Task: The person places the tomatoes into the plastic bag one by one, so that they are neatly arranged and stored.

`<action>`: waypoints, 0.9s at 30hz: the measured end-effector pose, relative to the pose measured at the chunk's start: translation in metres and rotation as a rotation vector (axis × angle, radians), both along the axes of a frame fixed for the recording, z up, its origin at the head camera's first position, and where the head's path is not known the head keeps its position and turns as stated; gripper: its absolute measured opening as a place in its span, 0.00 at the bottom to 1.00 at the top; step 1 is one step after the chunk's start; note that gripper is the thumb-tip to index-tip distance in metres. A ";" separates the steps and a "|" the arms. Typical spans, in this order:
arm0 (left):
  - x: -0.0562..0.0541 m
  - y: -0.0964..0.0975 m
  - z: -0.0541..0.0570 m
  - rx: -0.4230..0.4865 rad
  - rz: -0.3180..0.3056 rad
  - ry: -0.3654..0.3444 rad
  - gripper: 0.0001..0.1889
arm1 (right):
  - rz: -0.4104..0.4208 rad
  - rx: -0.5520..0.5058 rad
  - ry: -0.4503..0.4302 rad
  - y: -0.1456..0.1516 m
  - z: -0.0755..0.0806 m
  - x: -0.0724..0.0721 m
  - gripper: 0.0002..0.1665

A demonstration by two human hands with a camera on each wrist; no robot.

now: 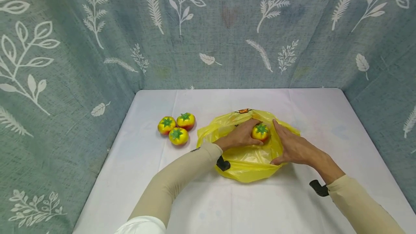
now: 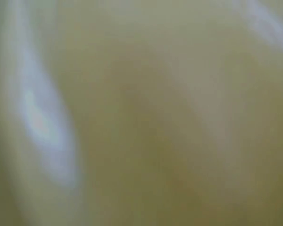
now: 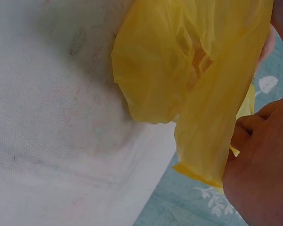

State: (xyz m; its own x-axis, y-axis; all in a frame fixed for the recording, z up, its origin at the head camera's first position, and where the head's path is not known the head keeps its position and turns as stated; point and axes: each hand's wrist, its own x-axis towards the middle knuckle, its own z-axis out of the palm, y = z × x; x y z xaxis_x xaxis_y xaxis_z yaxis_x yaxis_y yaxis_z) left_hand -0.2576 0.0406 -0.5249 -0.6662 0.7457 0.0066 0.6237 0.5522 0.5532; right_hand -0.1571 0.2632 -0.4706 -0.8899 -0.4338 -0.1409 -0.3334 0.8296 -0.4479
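A yellow plastic bag [image 1: 248,174] lies with its mouth spread wide on the table. Inside its opening, my left hand [image 1: 240,134] grips a yellow-and-red tomato [image 1: 261,131] with a green leafy top, thumb on the near side and fingers behind it. At the bag's right side, my right hand [image 1: 294,147] holds the rim, thumb and fingers spread apart along it. The right wrist view shows the bag [image 3: 151,61] hanging beside the right hand [image 3: 264,155], whose fingers curl at its edge. Only a blurred yellowish surface fills the left wrist view.
Left of the bag, a tomato [image 1: 167,125], a second tomato [image 1: 186,121] and a third tomato [image 1: 178,136] sit close together. They stand on a white-covered table [image 1: 201,208]. A blue-green leaf-patterned curtain [image 1: 227,46] hangs behind and at both sides.
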 end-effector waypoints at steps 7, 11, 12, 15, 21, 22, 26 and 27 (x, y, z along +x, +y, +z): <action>0.006 -0.008 0.015 0.013 -0.019 0.010 0.43 | 0.006 -0.001 0.006 -0.002 0.001 0.000 0.86; 0.011 -0.013 0.023 0.024 -0.027 0.007 0.41 | 0.009 0.000 0.015 -0.003 0.001 0.000 0.86; 0.013 -0.015 0.025 0.029 -0.030 0.010 0.41 | 0.009 0.000 0.015 -0.004 0.001 0.000 0.86; 0.017 -0.018 0.030 0.050 -0.040 0.022 0.40 | 0.005 0.005 0.014 -0.004 0.002 0.001 0.86; 0.028 -0.026 0.044 0.129 -0.071 0.025 0.37 | 0.008 0.006 0.022 -0.005 0.001 0.000 0.86; 0.030 -0.029 0.048 0.158 -0.077 0.018 0.37 | 0.008 0.004 0.024 -0.005 0.001 0.000 0.86; 0.035 -0.041 0.067 0.285 -0.078 0.014 0.35 | 0.003 0.007 0.023 -0.005 0.002 -0.001 0.86; 0.035 -0.045 0.072 0.324 -0.070 0.009 0.34 | -0.001 0.008 0.018 -0.006 0.002 -0.001 0.86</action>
State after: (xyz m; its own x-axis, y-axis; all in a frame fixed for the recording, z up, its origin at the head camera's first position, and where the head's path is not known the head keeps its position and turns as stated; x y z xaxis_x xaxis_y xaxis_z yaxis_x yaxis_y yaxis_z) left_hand -0.2222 -0.0043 -0.4530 -0.6119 0.7481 0.2568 0.6596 0.3036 0.6875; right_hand -0.1581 0.2573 -0.4688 -0.8927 -0.4319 -0.1286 -0.3406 0.8335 -0.4351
